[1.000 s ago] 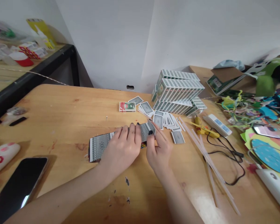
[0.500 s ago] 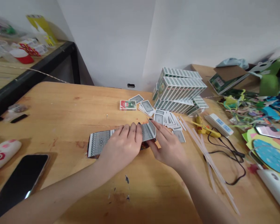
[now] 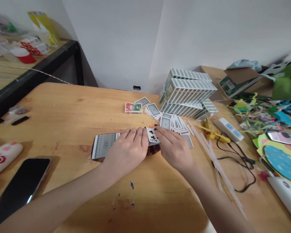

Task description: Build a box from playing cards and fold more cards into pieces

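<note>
While L hand (image 3: 128, 145) lies palm-down across the long strip of grey-patterned playing cards (image 3: 104, 145), fingers nearly straight, R hand (image 3: 176, 150) rests at its R end, touching a white card face w/ black clubs (image 3: 151, 136) that shows b/w the hands. Thumbs hidden; can't tell if either grips. Strip's long axis runs L-R, R hand nearer its end. Loose grey-backed cards (image 3: 165, 122) lie just beyond R hand.

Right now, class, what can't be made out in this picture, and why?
Head view: middle of the card strip, covered by the left hand.
Head view: right part of the club card, covered by the right hand.
Head view: phone, partly cut off by the left edge.
Head view: small print on the boxes, too small.
</note>
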Action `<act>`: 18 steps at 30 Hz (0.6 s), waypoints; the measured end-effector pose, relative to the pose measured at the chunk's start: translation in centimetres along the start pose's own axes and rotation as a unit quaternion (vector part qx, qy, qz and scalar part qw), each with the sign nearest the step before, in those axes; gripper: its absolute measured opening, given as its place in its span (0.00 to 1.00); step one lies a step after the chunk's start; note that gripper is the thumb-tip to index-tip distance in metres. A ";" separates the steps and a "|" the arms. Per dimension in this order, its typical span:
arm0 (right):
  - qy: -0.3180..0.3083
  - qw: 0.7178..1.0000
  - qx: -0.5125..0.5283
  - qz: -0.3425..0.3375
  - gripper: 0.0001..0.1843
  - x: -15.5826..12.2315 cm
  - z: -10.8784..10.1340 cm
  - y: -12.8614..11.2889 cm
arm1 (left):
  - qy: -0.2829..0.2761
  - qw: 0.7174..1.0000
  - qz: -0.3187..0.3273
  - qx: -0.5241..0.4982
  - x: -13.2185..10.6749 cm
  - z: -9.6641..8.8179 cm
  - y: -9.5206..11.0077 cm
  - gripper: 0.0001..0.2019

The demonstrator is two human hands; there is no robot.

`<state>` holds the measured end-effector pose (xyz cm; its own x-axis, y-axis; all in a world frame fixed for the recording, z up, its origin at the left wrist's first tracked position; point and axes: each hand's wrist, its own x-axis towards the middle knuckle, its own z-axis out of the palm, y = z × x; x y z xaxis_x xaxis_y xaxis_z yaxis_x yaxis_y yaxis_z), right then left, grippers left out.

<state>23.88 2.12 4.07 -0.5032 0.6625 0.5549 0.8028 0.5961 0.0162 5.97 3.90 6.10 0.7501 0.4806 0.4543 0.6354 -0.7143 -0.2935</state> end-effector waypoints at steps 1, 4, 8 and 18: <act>0.002 1.000 -0.005 -0.005 0.17 0.1 0.0 0.0 | 0.002 1.000 0.000 -0.001 0.0 0.1 0.0 0.14; 0.016 0.999 -0.019 -0.026 0.15 0.6 -0.2 0.2 | 0.007 1.000 -0.002 -0.004 -0.1 0.3 -0.1 0.14; 0.041 0.997 -0.026 -0.055 0.14 1.0 -0.5 0.2 | 0.018 0.999 -0.042 -0.006 -0.1 0.3 0.2 0.14; 0.000 0.994 0.050 0.097 0.14 1.0 -1.1 -0.6 | -0.041 0.997 -0.059 -0.042 0.6 0.1 1.0 0.16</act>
<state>23.24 1.90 5.48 -0.3419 0.7701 0.5385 0.8487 0.4991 -0.1748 7.09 3.50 5.94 0.6853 0.6011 0.4112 0.7052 -0.6887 -0.1686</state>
